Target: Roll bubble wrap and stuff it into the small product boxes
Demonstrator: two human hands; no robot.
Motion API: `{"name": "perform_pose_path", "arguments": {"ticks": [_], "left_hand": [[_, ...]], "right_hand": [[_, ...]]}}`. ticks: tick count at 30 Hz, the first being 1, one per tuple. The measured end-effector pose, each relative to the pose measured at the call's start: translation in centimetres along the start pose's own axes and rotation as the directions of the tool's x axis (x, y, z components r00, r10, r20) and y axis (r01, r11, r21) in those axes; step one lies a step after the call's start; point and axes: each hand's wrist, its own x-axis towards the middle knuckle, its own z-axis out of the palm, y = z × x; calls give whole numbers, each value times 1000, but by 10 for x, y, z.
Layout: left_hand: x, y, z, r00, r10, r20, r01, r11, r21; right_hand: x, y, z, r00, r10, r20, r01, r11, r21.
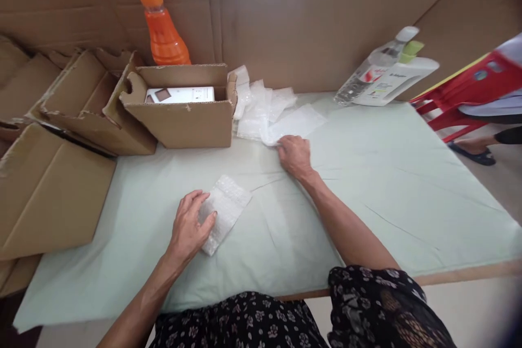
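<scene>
My left hand (191,224) has its fingers apart and rests at the left edge of a bubble-wrap pouch (228,204) lying flat on the pale green cloth. Further back, my right hand (296,155) has its fingers curled closed at the front edge of another bubble-wrap pouch (274,129). That one lies in a loose pile of clear bubble-wrap pouches (256,106) beside an open cardboard box. My fingertips partly hide the pouch's gripped edge.
The open cardboard box (191,128) holds white packages (191,94). More open boxes (73,114) stand left. An orange bottle (163,32) is behind; a clear bottle (369,73) and white jug (391,84) lean at back right. Beyond the table are a red chair (477,89) and a person's foot (473,149).
</scene>
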Motion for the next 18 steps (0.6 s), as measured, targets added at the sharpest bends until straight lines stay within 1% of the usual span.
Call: {"name": "perform_pose_path", "arguments": {"ticks": [2, 5, 7, 9, 10, 12, 13, 14, 15, 16, 17, 18], "left_hand": [[0, -4, -2, 1000, 0, -14, 1, 998, 70], [8, -5, -5, 999, -27, 28, 22, 986, 165], [16, -1, -5, 994, -73, 82, 54, 974, 222], [22, 4, -5, 982, -115, 150, 80, 973, 218], [22, 6, -7, 975, -120, 189, 82, 977, 198], [17, 8, -16, 955, -121, 269, 98, 990, 99], [11, 8, -23, 944, -138, 301, 139, 990, 17], [3, 7, -31, 930, -170, 325, 207, 975, -81], [-5, 5, -41, 916, -214, 340, 289, 939, -187], [-14, 4, -50, 899, -261, 351, 370, 882, -291], [-22, 3, -59, 885, -302, 354, 431, 820, -376], [-30, 3, -67, 877, -328, 351, 463, 774, -433]], "right_hand": [[-21, 6, -1, 998, -39, -47, 42, 997, 63], [-73, 9, -10, 971, -205, -125, 228, 951, 210], [-109, 2, -14, 943, -310, -120, 332, 896, 296], [-135, -13, -14, 928, -361, -90, 368, 854, 367], [-144, -21, -13, 925, -372, -78, 371, 839, 398], [-153, -37, -9, 922, -381, -69, 369, 813, 449], [-153, -44, -7, 918, -390, -68, 374, 799, 471], [-153, -50, -8, 907, -417, -54, 387, 779, 493], [-151, -55, -9, 885, -464, -18, 406, 754, 517], [-149, -59, -12, 854, -519, 33, 420, 725, 546], [-146, -62, -17, 818, -568, 87, 421, 696, 581], [-144, -64, -23, 788, -601, 134, 405, 670, 623]]}}
